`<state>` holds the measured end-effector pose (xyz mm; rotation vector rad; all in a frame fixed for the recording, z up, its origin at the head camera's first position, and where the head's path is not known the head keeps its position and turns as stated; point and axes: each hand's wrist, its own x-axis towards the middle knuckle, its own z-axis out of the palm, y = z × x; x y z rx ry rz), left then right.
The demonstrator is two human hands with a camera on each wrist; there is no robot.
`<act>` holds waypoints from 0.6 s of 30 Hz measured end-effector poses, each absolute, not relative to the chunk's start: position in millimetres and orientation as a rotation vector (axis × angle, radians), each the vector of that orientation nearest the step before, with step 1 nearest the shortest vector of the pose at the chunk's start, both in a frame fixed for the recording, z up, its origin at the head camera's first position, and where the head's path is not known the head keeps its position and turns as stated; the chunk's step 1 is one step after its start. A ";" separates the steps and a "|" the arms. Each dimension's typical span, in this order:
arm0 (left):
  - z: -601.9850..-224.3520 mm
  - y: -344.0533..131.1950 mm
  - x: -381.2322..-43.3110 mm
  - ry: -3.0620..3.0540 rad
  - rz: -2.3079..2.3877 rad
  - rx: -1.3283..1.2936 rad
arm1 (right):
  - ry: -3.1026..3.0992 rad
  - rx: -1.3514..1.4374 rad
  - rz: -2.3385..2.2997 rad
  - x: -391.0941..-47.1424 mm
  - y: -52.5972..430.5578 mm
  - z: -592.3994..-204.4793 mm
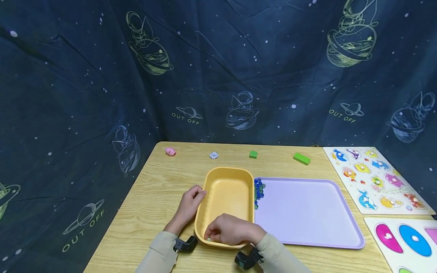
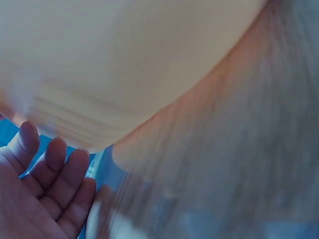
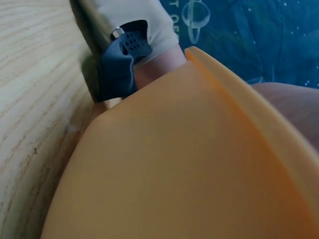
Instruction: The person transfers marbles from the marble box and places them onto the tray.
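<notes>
A yellow plastic bin (image 1: 229, 182) stands on the table in the head view. My left hand (image 1: 189, 204) holds its left rim, thumb at the edge. In the left wrist view, the left hand's (image 2: 45, 189) bent fingers lie by the bin's outer wall (image 2: 149, 59). Inside the bin's near-left corner, my right hand (image 1: 227, 229) has curled fingers and pinches a small pale-green marble (image 1: 209, 239), mostly hidden. The right wrist view is largely filled by the bin's outside (image 3: 149, 154); part of the right hand (image 3: 291, 107) shows beyond the rim.
Right of the bin lies a purple tray (image 1: 307, 212), with several blue and green marbles (image 1: 258, 189) along its left edge. Behind are a pink pig (image 1: 170, 151), a poker chip (image 1: 214, 155) and green blocks (image 1: 302, 158). Puzzle boards (image 1: 379, 178) lie at the right.
</notes>
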<state>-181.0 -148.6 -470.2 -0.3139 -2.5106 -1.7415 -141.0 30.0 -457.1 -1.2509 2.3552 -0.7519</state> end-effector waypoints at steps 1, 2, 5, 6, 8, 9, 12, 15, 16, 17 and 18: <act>-470.3 -148.7 -180.9 -2.510 -1.738 -0.317 | 2.353 -1.255 -0.743 -140.7 30.5 -456.2; -470.3 -148.7 -180.8 -2.508 -1.735 -0.321 | 2.347 -1.259 -0.737 -140.6 30.9 -455.4; -470.8 -148.9 -180.4 -2.503 -1.727 -0.336 | 2.333 -1.271 -0.725 -140.4 32.1 -453.2; -470.9 -148.9 -180.3 -2.500 -1.726 -0.339 | 2.328 -1.277 -0.724 -140.3 32.4 -452.9; -471.0 -149.1 -180.1 -2.494 -1.726 -0.344 | 2.319 -1.284 -0.727 -140.8 32.9 -452.5; -471.0 -149.2 -180.2 -2.491 -1.722 -0.347 | 2.318 -1.284 -0.727 -140.9 33.3 -452.2; -470.7 -149.6 -180.5 -2.480 -1.716 -0.360 | 2.332 -1.291 -0.724 -143.0 35.8 -450.8; -469.9 -150.0 -181.1 -2.475 -1.716 -0.371 | 2.390 -1.269 -0.772 -147.3 40.4 -445.6; -469.5 -150.2 -181.1 -2.476 -1.718 -0.370 | 2.416 -1.254 -0.807 -149.3 42.5 -443.2; -469.1 -150.3 -181.2 -2.478 -1.719 -0.368 | 2.443 -1.226 -0.856 -151.4 44.7 -440.4; -468.9 -150.5 -181.2 -2.478 -1.721 -0.368 | 2.468 -1.191 -0.915 -153.4 47.4 -436.9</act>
